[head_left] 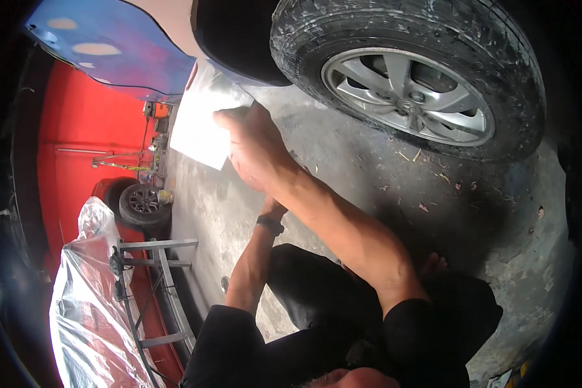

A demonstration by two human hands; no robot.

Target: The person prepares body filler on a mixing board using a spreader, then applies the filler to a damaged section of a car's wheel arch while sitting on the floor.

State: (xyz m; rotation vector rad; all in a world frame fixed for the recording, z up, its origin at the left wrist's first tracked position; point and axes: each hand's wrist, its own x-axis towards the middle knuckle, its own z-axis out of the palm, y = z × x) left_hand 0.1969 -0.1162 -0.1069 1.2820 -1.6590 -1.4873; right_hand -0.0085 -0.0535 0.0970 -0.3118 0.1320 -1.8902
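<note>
A bright white sheet [199, 129], washed out by glare, is pinched at its right edge by my right hand [257, 145], thumb on the near face. Its upper end reaches close to the lower edge of a blue-purple car panel [126, 55] with pale patches; whether they touch I cannot tell. My left hand [275, 205] lies beneath my right forearm, a dark band on its wrist. Its fingers are hidden, so what it holds does not show. Right of my hands stands a dusty tyre [511, 84] on a silver alloy wheel [407, 97].
On the left, a metal stand [168, 284] is beside a red car part [155, 310] and clear plastic sheeting [87, 310]. Farther back, a loose wheel [143, 204] and orange equipment [156, 110] are near a red wall [77, 123]. Dry debris [423, 207] dots the concrete floor [368, 187].
</note>
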